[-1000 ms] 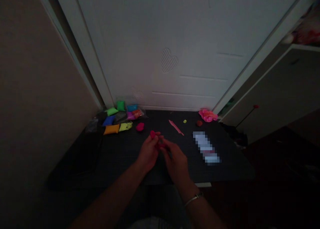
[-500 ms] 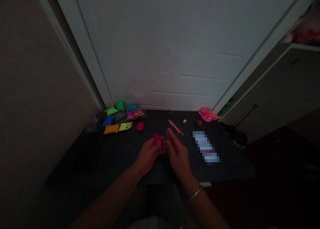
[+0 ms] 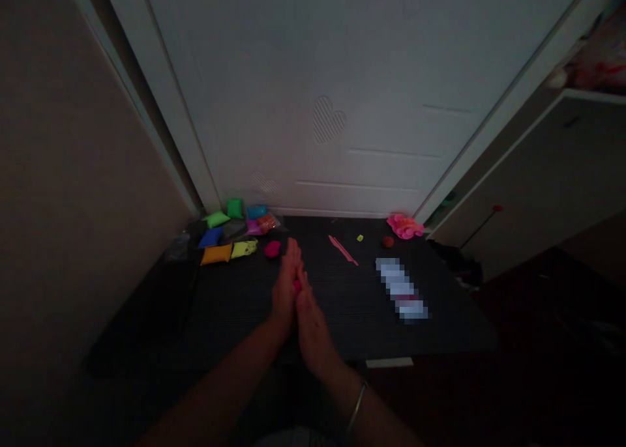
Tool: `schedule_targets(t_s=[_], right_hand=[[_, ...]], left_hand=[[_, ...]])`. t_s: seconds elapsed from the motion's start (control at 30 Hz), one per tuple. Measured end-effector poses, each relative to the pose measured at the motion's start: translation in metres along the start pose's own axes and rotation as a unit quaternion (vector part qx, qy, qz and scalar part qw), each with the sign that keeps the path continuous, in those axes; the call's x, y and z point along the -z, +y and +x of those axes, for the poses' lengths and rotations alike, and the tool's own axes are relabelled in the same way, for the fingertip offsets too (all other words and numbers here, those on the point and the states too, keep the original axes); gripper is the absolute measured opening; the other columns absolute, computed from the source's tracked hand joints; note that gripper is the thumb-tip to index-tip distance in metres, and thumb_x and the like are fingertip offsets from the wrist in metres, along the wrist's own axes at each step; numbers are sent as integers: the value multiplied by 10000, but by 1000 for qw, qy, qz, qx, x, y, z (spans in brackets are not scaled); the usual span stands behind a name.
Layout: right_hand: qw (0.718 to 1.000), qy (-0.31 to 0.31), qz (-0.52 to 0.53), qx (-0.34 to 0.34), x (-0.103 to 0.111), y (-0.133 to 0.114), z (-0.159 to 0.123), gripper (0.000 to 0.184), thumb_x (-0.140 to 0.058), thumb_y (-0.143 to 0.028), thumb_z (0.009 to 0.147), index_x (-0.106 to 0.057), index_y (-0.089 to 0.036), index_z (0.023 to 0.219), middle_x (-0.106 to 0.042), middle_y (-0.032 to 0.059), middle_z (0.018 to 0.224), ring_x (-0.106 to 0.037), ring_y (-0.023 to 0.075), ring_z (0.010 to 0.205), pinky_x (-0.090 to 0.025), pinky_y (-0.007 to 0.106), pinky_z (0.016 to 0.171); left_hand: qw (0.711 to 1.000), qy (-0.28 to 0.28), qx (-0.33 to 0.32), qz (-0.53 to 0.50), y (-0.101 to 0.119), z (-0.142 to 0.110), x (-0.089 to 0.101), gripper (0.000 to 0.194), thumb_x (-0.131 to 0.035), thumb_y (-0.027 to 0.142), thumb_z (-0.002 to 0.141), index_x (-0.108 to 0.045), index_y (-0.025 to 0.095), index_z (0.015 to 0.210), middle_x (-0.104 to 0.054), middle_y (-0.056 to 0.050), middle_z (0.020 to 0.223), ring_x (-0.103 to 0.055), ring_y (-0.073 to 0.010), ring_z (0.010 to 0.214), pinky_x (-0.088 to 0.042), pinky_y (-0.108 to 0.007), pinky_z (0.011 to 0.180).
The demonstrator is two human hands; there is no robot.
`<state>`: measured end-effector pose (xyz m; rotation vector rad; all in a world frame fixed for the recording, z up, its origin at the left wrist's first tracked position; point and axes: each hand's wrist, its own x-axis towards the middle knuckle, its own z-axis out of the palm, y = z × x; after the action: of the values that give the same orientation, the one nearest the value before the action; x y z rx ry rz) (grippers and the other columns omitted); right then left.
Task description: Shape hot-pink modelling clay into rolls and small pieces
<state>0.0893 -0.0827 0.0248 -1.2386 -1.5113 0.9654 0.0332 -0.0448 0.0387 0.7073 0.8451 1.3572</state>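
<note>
My left hand point(image 3: 284, 283) and my right hand point(image 3: 312, 326) are pressed flat against each other, palm to palm, above the dark table point(image 3: 229, 303). A small piece of pink clay point(image 3: 297, 284) shows as a sliver between the palms; most of it is hidden. A bracelet sits on my right wrist. Just beyond my left fingertips a second pink clay lump point(image 3: 272, 248) lies on the table.
Several coloured clay packets point(image 3: 229, 233) are heaped at the table's far left. A thin pink tool point(image 3: 343, 249), a yellow-green bit point(image 3: 360, 238), a small red ball point(image 3: 388, 241) and a pink clay flower point(image 3: 405, 225) lie further right. A white door point(image 3: 332, 95) stands behind.
My hands came together from a fingertip hold into a flat palm-to-palm press around the pink clay and shifted slightly left.
</note>
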Motion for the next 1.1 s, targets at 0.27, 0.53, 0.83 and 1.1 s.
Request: schedule_targets(t_s=[0.27,0.53,0.83,1.1], right_hand=[[998,52,19,44,17,-4,14,485,-63,-414,894,-109,-261,1352,-97,-34,1432,-58,131,1302,-116,390,1065],[995,58,-52,64,16,-10,7,477,-38,-409,891,-111,-290,1347,37,-43,1438,41,162,1303,-65,461,1048],[972,20,-219,87,15,-25,3,440,-137,-314,903,-179,-275,1339,-43,-14,1440,-12,187,1307,-115,466,1045],[972,-20,-213,100,3,-23,-4,567,-283,-382,865,-93,-179,1359,-88,44,1432,-13,224,1305,-37,485,1047]], left_hand=[[985,-112,-37,122,-14,-27,-3,481,-257,424,861,-251,279,1320,-145,59,1423,-67,-132,1301,-44,-295,1069],[995,-101,23,-9,-18,-27,-3,453,-298,428,846,-371,278,1267,-236,39,1405,-137,-147,1295,-75,-312,1069],[975,-56,99,-190,-5,-30,-14,451,-268,415,846,-382,281,1261,-386,17,1334,-217,-165,1273,-143,-346,1054],[978,-72,96,-171,-10,-24,0,499,-168,504,828,-372,342,1253,-365,52,1343,-244,-175,1266,-269,-380,1003]])
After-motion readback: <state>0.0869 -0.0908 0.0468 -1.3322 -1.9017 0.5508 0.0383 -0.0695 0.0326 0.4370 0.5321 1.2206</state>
